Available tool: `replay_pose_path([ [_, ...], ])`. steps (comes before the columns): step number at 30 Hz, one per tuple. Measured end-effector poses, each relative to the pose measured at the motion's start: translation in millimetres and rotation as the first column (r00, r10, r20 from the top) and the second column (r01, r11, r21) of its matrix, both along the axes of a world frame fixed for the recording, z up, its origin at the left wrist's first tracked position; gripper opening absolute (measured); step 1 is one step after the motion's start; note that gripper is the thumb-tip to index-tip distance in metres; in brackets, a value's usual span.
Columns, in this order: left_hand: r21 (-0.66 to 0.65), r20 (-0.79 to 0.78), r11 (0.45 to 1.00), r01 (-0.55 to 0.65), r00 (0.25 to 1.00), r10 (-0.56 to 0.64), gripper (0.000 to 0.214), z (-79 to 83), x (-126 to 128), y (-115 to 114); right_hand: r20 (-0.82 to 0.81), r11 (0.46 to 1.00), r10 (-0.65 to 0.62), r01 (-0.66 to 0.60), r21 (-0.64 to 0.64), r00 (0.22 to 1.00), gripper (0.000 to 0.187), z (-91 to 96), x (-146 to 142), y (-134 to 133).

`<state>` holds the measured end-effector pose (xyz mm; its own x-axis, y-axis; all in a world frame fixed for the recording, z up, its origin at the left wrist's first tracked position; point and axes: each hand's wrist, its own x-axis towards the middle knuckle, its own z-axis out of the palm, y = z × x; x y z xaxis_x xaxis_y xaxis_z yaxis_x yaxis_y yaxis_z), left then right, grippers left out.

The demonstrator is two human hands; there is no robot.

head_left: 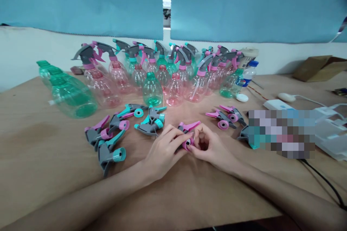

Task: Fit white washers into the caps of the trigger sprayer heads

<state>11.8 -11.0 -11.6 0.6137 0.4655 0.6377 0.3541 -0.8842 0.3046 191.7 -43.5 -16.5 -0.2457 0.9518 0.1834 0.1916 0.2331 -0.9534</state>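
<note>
My left hand (162,150) lies on the table with its fingers wrapped over a grey spray head with a pink trigger and pink collar (187,131). My right hand (207,146) meets it from the right, fingers curled and pinched at the pink collar end. Loose spray heads lie around them: grey and pink ones (97,131) and grey and teal ones (110,151) to the left, a teal pair (150,121) just beyond my left hand, pink ones (226,117) to the right.
A crowd of pink and green plastic spray bottles (162,75), many with heads fitted, stands at the back of the brown table (40,151). Green bottles (67,92) lie on their sides at left. White devices and cables (287,99) and a cardboard box (318,66) sit at right.
</note>
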Motion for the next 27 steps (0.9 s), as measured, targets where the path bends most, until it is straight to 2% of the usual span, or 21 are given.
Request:
replay_pose_path([
  [4, 0.034, -0.006, 0.999, 0.0, 1.0, 0.0, 0.026, -1.1, -0.4, -0.3, 0.045, 0.997, -0.074, 0.074, -0.012, 0.996, 0.029, -1.7, -3.4, -1.4],
  [9, 0.018, -0.029, 1.0, -0.003, 1.0, 0.004, 0.023, 0.1, 0.0, -1.6, 0.145, 0.982, -0.185, 0.178, 0.06, 0.972, 0.028, 1.0, -7.5, -4.3],
  [11, 0.012, -0.033, 1.0, -0.003, 0.999, 0.003, 0.022, 0.3, 0.5, -1.9, 0.15, 0.974, -0.223, 0.215, 0.067, 0.963, 0.028, 2.2, -9.0, -5.3],
  [13, 0.005, -0.03, 1.0, 0.0, 1.0, 0.0, 0.024, 0.6, 1.1, -2.2, 0.097, 0.973, -0.232, 0.232, 0.015, 0.968, 0.026, 2.5, -10.0, -5.2],
  [16, -0.037, -0.009, 0.999, 0.004, 1.0, -0.004, 0.029, 2.1, 1.5, -2.0, -0.12, 0.974, -0.151, 0.127, -0.188, 0.981, 0.021, 2.3, -9.3, -2.4],
  [19, -0.103, 0.015, 0.994, -0.02, 1.0, 0.022, 0.028, 4.3, 1.1, -0.8, -0.302, 0.943, -0.076, -0.03, -0.333, 0.95, 0.019, 4.2, -5.6, 2.4],
  [22, -0.142, 0.029, 0.989, -0.028, 0.999, 0.033, 0.027, 5.2, 0.4, 0.9, -0.322, 0.935, -0.048, -0.071, -0.347, 0.946, 0.023, 7.4, -1.8, 5.8],
  [27, -0.162, 0.028, 0.987, -0.006, 1.0, 0.011, 0.025, 4.1, 0.4, 1.5, -0.245, 0.948, 0.013, -0.09, -0.306, 0.969, 0.031, 7.0, -1.8, 6.3],
])
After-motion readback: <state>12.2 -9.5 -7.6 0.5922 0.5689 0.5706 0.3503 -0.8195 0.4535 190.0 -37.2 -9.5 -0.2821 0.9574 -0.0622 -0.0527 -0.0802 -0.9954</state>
